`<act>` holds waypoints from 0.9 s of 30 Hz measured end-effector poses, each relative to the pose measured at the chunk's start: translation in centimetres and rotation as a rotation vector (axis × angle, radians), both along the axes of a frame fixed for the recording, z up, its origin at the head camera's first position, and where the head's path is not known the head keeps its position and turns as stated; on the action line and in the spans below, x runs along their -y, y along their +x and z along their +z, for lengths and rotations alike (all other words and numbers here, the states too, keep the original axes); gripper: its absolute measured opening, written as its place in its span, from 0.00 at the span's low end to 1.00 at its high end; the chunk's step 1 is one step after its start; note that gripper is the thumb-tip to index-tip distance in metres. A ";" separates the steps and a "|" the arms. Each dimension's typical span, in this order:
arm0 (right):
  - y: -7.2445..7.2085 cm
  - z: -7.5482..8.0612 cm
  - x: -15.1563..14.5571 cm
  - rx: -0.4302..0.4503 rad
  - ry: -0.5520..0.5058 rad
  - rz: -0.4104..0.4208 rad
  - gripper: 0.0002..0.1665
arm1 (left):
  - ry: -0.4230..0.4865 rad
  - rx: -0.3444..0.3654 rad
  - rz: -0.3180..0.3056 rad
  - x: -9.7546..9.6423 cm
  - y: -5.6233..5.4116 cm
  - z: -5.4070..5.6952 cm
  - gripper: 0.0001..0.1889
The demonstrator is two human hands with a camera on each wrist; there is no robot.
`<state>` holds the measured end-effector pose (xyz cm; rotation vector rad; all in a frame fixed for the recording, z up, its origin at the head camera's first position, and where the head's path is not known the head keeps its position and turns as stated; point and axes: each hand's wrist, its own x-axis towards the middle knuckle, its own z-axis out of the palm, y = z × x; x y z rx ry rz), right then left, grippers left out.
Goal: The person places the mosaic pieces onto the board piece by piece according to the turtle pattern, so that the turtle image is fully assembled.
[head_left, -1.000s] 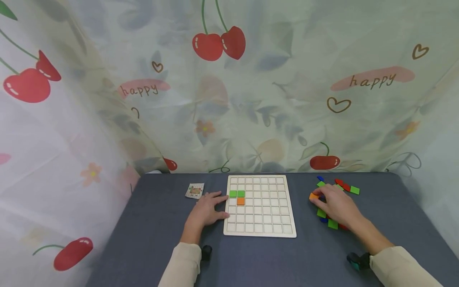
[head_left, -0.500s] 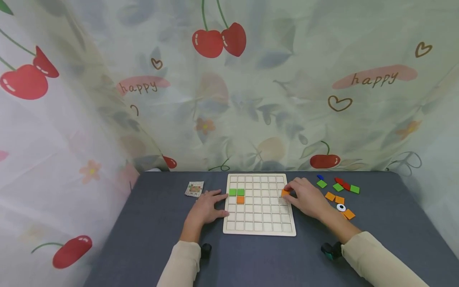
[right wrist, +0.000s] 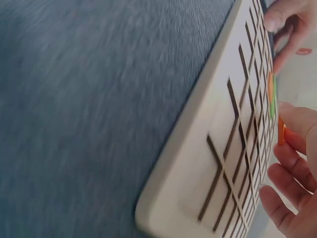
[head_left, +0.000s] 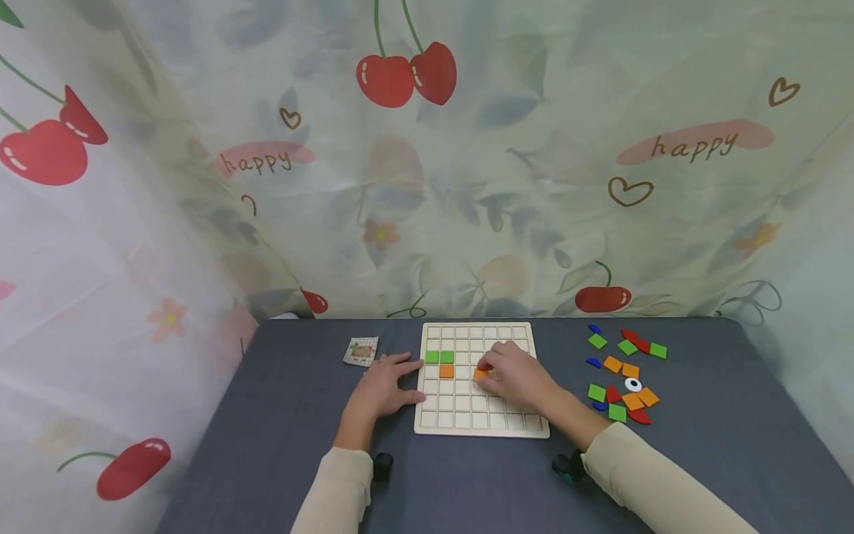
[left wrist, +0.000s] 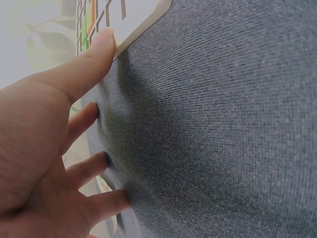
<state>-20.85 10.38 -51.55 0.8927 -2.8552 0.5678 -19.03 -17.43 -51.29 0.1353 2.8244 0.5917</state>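
A pale board with a grid of square cells (head_left: 460,423) lies on the dark cloth. In its left part sit two green square tiles (head_left: 439,357) side by side, with an orange square tile (head_left: 446,371) below the right one. My right hand (head_left: 517,377) is over the middle of the board and pinches another orange square tile (right wrist: 281,131) between thumb and finger. My left hand (head_left: 385,387) rests at the board's left edge, thumb (left wrist: 102,42) touching the rim and the other fingers spread out on the cloth.
Right of the board lie loose tiles: green squares (head_left: 597,393), orange squares (head_left: 648,397), red pieces (head_left: 638,417), blue pieces (head_left: 594,363) and a white ring-like piece with a dark centre (head_left: 633,385). A small printed card (head_left: 361,351) lies left of the board. A patterned curtain (head_left: 467,222) stands behind.
My right hand has picked up the orange tile from the loose pile and carried it left, past the board's right edge to above its middle. My left hand has stayed at the left edge.
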 end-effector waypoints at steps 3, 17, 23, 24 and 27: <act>0.1 -0.3 1.0 0.000 -0.005 0.018 0.13 | -0.004 0.002 0.000 0.0 0.0 -0.1 0.37; 0.4 -1.3 3.1 0.058 -0.012 0.000 0.14 | 0.001 0.014 0.008 0.0 0.0 0.1 0.36; 0.7 -1.5 3.2 0.044 -0.015 -0.013 0.13 | 0.002 0.013 0.004 -0.1 0.0 0.2 0.36; 0.7 -1.6 3.2 0.041 -0.018 -0.016 0.12 | 0.005 0.012 0.006 -0.1 0.0 0.2 0.36; 0.7 -1.6 3.3 0.042 -0.032 -0.023 0.12 | 0.007 0.014 0.012 -0.1 0.0 0.2 0.36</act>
